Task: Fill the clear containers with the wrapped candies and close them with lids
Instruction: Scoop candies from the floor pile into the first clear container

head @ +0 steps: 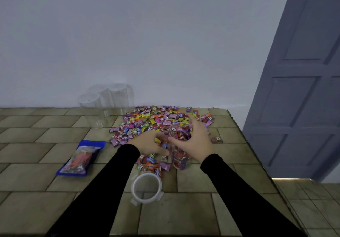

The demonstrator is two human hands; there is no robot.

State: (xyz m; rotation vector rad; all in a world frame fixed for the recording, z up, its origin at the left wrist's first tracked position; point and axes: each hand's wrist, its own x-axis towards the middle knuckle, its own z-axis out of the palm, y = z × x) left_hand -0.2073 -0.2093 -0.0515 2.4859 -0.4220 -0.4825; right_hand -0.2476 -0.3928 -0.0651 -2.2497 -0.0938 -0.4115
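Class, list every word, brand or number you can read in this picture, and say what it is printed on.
"elax": partial white letters on a red wrapper by the lid.
Candy pile: wrapper print too blurred to read.
Blue bag: print too blurred to read.

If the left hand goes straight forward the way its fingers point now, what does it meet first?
Probably the clear container held by the right hand: the left hand points right, across loose candies, toward its wall. Depth is unclear.

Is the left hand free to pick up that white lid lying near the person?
Probably not yet: the left hand is curled over candies. The lid lies uncovered on the table, just beside that arm.
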